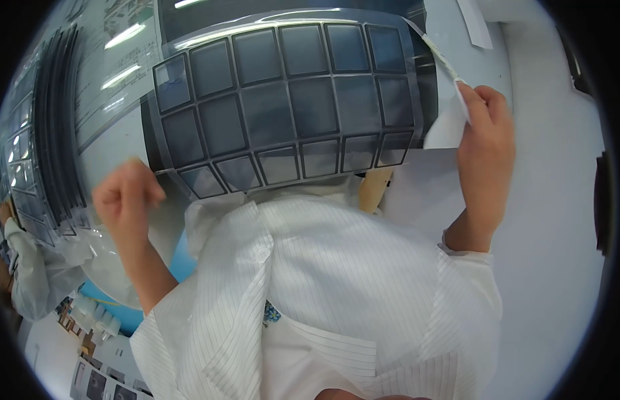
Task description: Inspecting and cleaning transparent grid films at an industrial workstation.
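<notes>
A clear plastic tray (266,103) with rows of dark rectangular pockets lies in front of me, its near edge against my white striped coat. My right hand (486,127), beyond the tray's right end, is closed on the edge of a thin white sheet (450,125). A narrow, folded pale edge runs from that grip up to the tray's far right corner. My left hand (128,193) hovers by the tray's near left corner, slightly blurred, its fingers curled. Whatever its fingers hold, if anything, is hidden.
At the left stands a stack of similar dark trays (56,133). Printed sheets under clear film (113,73) lie between the stack and my tray. Another person's sleeve (31,273) shows at the far left. A white strip (475,25) lies at the far right.
</notes>
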A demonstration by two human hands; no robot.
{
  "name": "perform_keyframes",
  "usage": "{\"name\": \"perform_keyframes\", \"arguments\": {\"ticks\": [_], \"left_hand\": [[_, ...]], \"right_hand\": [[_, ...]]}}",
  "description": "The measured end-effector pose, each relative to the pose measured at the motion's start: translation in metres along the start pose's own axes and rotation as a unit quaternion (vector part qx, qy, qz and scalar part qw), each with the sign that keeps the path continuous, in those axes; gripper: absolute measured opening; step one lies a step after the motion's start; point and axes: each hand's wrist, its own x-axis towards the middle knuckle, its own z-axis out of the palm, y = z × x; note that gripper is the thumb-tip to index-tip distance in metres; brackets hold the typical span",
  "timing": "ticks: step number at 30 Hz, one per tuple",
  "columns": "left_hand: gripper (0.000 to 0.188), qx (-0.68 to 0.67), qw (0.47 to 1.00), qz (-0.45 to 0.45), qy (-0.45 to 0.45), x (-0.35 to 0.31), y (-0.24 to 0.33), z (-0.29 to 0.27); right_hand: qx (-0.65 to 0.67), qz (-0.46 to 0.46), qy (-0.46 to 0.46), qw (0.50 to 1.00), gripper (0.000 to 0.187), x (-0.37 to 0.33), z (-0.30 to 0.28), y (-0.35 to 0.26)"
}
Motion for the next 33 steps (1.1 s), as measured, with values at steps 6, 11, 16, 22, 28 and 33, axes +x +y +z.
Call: {"name": "perform_keyframes", "arguments": {"ticks": [6,11,16,22,28,33], "left_hand": [[0.030,0.410,0.888,-0.161,-0.135,-0.041,0.006,0.026],[0.041,-0.052,0.983,-0.171,-0.050,-0.040,-0.018,0.038],[0.044,-0.150,0.953,-0.245,-0.092,-0.038,-0.007,0.037],[0.040,-0.159,0.953,-0.236,-0.102,-0.038,-0.006,0.035],[0.037,-0.185,0.951,-0.212,-0.129,-0.037,-0.011,0.032],[0.027,-0.146,0.958,-0.197,-0.151,-0.039,-0.012,0.026]], "right_hand": [[0.123,-0.019,0.008,0.992,0.042,-0.007,-0.009,-0.001],[0.215,-0.104,-0.059,0.969,0.041,-0.017,-0.009,-0.016],[0.250,-0.069,-0.080,0.962,0.042,-0.032,0.001,-0.036],[0.265,-0.074,-0.093,0.957,0.048,-0.031,-0.002,-0.050],[0.180,-0.046,-0.074,0.980,0.047,-0.024,-0.002,-0.033],[0.221,-0.075,-0.031,0.972,0.045,-0.011,-0.009,-0.032]]}}
